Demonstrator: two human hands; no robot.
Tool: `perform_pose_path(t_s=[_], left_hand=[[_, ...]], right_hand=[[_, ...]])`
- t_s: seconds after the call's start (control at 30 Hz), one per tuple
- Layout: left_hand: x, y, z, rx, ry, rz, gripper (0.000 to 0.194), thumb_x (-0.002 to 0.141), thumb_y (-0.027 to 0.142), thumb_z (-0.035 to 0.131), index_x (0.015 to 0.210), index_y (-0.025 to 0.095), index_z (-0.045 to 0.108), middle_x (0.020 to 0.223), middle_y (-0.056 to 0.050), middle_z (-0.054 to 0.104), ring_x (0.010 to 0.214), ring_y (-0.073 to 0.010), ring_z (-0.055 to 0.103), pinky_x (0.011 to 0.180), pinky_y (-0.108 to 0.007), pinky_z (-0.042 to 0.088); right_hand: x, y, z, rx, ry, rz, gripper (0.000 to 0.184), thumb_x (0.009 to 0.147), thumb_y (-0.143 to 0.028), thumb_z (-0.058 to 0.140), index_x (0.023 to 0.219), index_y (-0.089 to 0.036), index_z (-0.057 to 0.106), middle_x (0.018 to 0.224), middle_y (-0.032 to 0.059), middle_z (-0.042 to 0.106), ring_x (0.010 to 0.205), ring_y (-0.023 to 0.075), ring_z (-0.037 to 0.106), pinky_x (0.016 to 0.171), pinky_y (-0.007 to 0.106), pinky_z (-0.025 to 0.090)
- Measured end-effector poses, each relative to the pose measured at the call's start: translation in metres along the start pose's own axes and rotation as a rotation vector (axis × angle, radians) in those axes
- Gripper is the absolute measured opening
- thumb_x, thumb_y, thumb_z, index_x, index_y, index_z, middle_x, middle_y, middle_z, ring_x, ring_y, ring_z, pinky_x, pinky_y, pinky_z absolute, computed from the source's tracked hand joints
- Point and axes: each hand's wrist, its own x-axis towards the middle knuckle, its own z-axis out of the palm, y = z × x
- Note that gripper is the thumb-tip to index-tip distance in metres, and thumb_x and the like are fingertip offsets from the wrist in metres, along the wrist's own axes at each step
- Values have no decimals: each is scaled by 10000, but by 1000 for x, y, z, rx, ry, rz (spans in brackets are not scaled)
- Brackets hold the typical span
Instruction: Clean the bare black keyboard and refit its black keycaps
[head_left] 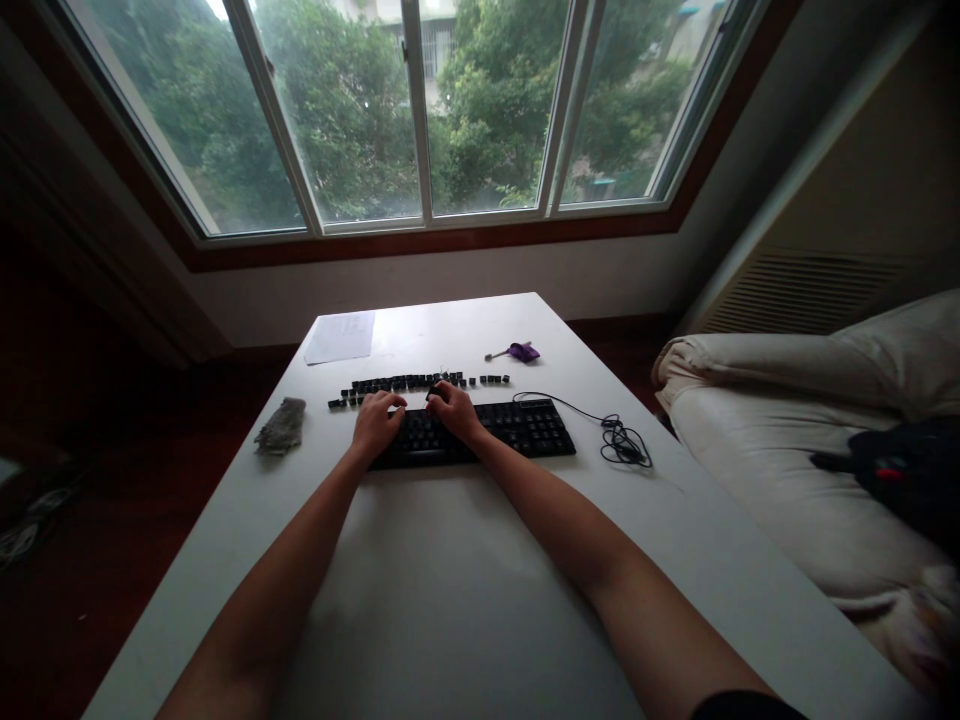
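A black keyboard point(517, 428) lies lengthwise across the white table. Around its upper left end curls my left hand point(379, 422), gripping it, with thumb and forefinger bent inward over the keys. My right hand point(454, 408) is above the keyboard's top edge, left of its middle, pinching a small black keycap point(433, 392) between thumb and fingers. Behind the keyboard, loose black keycaps point(390, 384) stand in uneven rows, several of them close to my fingers. My palms and wrists hide part of the keyboard's left half.
A grey cloth point(281, 426) lies at the table's left. Farther back are a white sheet of paper point(341, 338) and a purple object with a thin shaft point(523, 352). The coiled black cable point(626, 442) sits right of the keyboard. A pale sofa point(757, 460) flanks the table point(442, 560).
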Motion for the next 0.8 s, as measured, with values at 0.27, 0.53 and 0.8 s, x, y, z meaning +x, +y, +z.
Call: perform_pose_path(t_s=[0.27,0.53,0.8], left_hand=[[-28,28,8,-6,-79,106,148,879,274,570,980,255,678,1012,-75,629,976,-267,542,884,-430,435],[-35,31,2,12,-100,168,160,904,278,540,1002,242,661,1029,-77,606,980,-252,541,911,-420,434],[-32,26,2,28,-122,169,118,888,270,552,935,231,653,976,-67,586,941,-235,547,887,-403,445]], right_hand=[[1,1,-1,-16,-35,-4,92,804,-263,474,808,-230,560,622,-43,627,617,149,587,646,243,452],[5,0,-5,-87,-179,-64,103,818,-291,534,862,-227,601,627,-52,629,599,132,557,597,226,402],[9,-6,-15,-146,-318,-148,118,858,-313,549,883,-215,610,666,-45,660,592,118,567,573,217,369]])
